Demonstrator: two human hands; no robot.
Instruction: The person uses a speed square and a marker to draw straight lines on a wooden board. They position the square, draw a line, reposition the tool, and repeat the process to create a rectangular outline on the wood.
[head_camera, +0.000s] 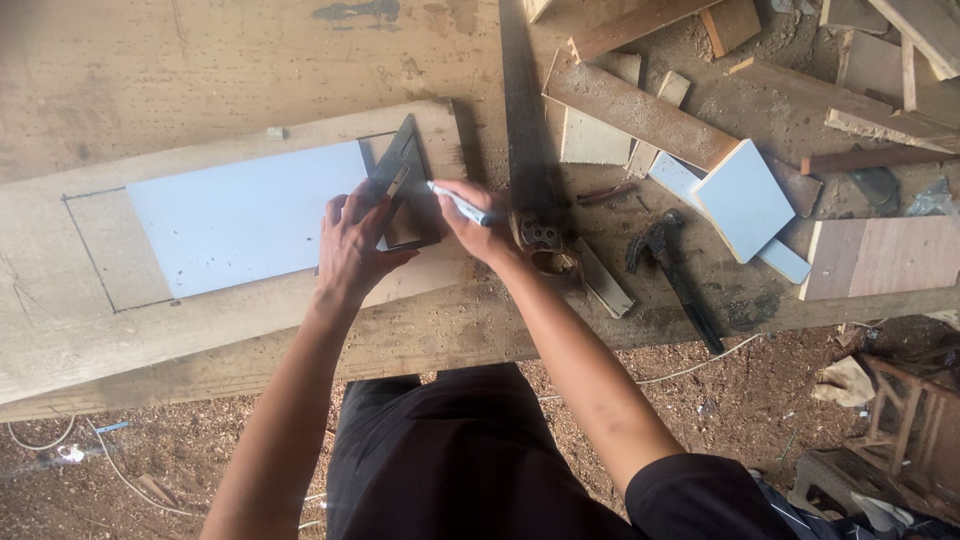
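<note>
A pale blue-white rectangular panel (245, 215) lies on a wide wooden plank (200, 320), inside a drawn dark outline. A dark metal try square (408, 160) rests at the panel's right end. My left hand (352, 245) presses flat on the square and the panel's right edge. My right hand (480, 222) holds a white marker (458, 203), its tip pointing left beside the square's blade.
A hand saw (525, 130) lies just right of my right hand, its handle (545, 245) near my wrist. A black claw hammer (675, 275) sits further right. Wood offcuts and pale blue panel pieces (745, 200) crowd the bench's right side. Sawdust covers the floor (120, 455).
</note>
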